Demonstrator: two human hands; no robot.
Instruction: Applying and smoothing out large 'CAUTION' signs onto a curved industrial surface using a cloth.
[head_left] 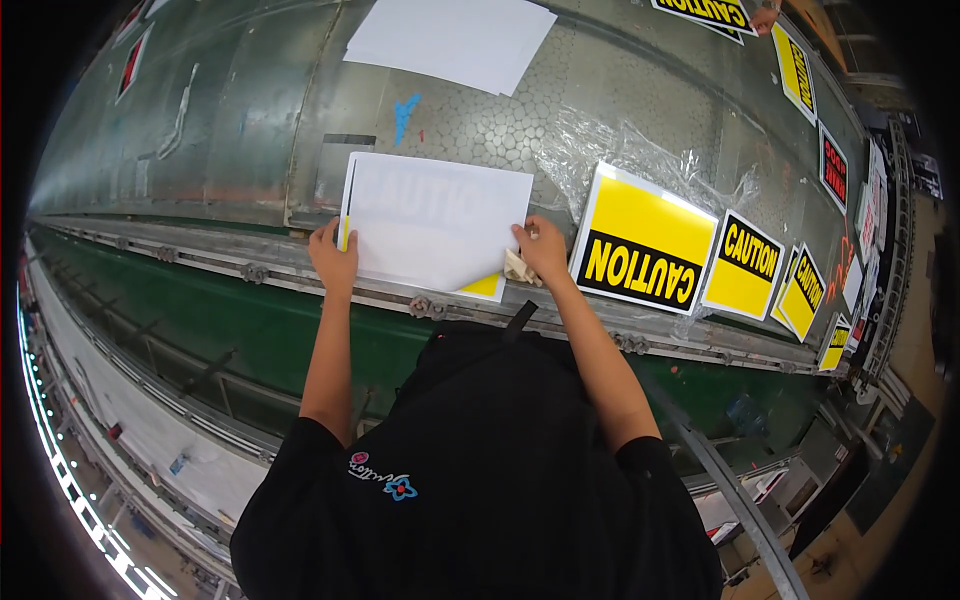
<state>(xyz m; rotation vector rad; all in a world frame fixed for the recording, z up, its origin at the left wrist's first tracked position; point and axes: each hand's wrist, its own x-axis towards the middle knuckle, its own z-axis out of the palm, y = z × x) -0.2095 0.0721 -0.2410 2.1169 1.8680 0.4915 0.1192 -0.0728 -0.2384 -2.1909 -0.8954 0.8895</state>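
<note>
A white sheet (432,215) lies over a yellow sign (482,286) at the near edge of the metal work surface; dark lettering shows faintly through it, and its lower right corner curls up. At the sheet's left edge, my left hand (337,250) has thumb and fingers closed on it. My right hand (538,242) grips the right edge with curled fingers. Just below that hand is a crumpled beige piece (520,268); whether I hold it too, I cannot tell.
Yellow-and-black signs (640,230) lie to my right on crumpled clear plastic (600,145). More white sheets (445,35) sit beyond. Another person's hand (763,22) touches signs at the top right. A metal rail (255,272) runs along the near edge; a metal bar (730,500) slants at lower right.
</note>
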